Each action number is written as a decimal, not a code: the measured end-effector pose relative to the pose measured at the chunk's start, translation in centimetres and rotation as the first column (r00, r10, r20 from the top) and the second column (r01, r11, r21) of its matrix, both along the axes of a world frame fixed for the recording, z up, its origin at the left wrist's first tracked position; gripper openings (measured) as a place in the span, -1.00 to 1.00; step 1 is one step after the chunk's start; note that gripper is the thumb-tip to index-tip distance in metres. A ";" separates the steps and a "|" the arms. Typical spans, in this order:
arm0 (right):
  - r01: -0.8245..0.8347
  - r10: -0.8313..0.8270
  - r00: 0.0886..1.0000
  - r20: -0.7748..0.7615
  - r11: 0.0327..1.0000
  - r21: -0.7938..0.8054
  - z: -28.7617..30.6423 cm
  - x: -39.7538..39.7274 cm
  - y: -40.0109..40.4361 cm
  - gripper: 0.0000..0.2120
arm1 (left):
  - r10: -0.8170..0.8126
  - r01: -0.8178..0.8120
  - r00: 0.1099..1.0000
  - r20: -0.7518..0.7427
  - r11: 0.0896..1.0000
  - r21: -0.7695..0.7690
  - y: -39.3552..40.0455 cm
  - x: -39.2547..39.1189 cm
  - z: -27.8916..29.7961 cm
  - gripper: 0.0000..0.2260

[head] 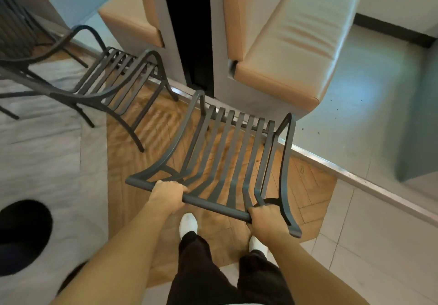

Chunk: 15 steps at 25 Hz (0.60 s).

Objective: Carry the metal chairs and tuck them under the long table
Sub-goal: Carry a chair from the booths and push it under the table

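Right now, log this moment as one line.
phase: carrying | left hand: gripping held chair top rail | right hand: same rail | second chair: ahead-left

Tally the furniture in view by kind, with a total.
Dark metal slatted chairs: 2, one held by its top rail in the left hand and right hand, one standing on the left
Tan cushioned benches: 2, and
Total: 4
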State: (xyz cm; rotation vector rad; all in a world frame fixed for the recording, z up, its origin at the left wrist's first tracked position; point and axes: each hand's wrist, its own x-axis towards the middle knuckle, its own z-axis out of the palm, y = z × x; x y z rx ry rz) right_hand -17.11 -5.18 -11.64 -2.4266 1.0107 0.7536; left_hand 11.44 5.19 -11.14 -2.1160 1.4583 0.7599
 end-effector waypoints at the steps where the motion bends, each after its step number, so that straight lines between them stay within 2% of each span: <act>1: -0.034 0.034 0.999 0.004 0.999 0.001 -0.2 -0.7 -0.2 -0.84 | 0.019 -0.019 1.000 -0.006 1.000 -0.011 0.8 -0.8 -0.1 -0.62; 5: -0.159 0.159 0.987 0.007 0.987 -0.022 -0.5 -3.2 -1.6 -0.83 | 0.103 -0.105 0.994 -0.020 0.992 -0.073 3.4 -5.0 0.0 -0.54; 15: -0.299 0.298 0.954 0.021 0.953 0.051 -0.3 -5.0 -7.1 -0.79 | 0.357 -0.365 0.929 -0.097 0.927 -0.087 4.4 -11.9 1.4 -0.57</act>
